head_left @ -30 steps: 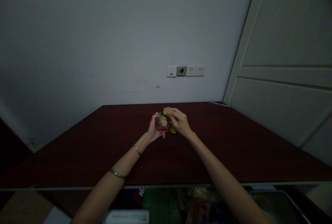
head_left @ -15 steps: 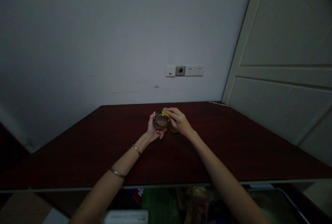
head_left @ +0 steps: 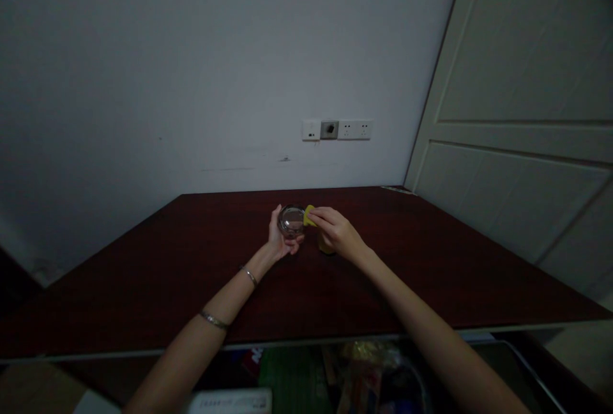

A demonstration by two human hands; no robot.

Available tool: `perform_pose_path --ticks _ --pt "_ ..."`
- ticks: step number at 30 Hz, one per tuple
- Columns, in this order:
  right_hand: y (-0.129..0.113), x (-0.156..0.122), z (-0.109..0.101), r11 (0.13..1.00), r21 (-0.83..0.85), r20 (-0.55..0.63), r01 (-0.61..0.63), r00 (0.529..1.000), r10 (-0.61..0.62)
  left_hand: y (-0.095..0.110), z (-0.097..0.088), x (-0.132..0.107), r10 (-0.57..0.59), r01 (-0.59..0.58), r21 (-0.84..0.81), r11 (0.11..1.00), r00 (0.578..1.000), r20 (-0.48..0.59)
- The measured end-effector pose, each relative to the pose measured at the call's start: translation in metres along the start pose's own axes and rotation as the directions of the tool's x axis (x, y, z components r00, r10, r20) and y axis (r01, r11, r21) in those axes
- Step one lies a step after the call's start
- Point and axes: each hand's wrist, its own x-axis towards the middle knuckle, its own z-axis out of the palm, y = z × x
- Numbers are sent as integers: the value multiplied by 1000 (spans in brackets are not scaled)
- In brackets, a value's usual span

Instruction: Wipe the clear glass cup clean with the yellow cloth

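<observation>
My left hand (head_left: 282, 235) is wrapped around the side of a clear round glass container (head_left: 292, 221), held tilted above the tabletop with its round face toward me. Whether it is a jar or a bowl I cannot tell. Between the fingertips of my right hand (head_left: 338, 230) is pinched a yellow cloth (head_left: 310, 216), which touches the glass's right rim. Below that hand shows another yellow patch (head_left: 326, 245) with a dark lower edge. It may be part of the cloth or a separate thing; my hand partly hides it.
The dark red-brown table (head_left: 191, 260) reaches back to a pale wall with a row of sockets (head_left: 337, 130). A panelled door (head_left: 517, 197) stands at the right. Below the table's front edge lie a white box (head_left: 234, 401), a green item (head_left: 294, 382) and other goods.
My right hand and the yellow cloth have moved off the glass's upper right face to its right edge. The glass has turned slightly in my left hand. The view has shifted a little.
</observation>
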Motion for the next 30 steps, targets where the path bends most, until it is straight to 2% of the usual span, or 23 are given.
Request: perform_pose_path --ticks 4,11,20,25,30 --pt "-8 -3 -3 998 -50 -14 41 999 -42 -3 1 -1 -11 11 8 1000 1000 2" --pt "-13 -14 -4 991 -104 -6 85 996 -86 -7 6 -2 -22 22 -8 1000 998 -54" --pt "-19 -23 -2 989 -58 29 136 990 -135 -10 5 -1 -7 4 -32 999 997 -81" --pt "-27 -21 -2 982 -57 -2 181 983 -181 -11 7 -2 16 -27 -67 997 988 -154" --pt "-30 -16 -3 979 -75 31 188 982 -186 -9 7 -1 -5 -9 -73 997 982 -189"
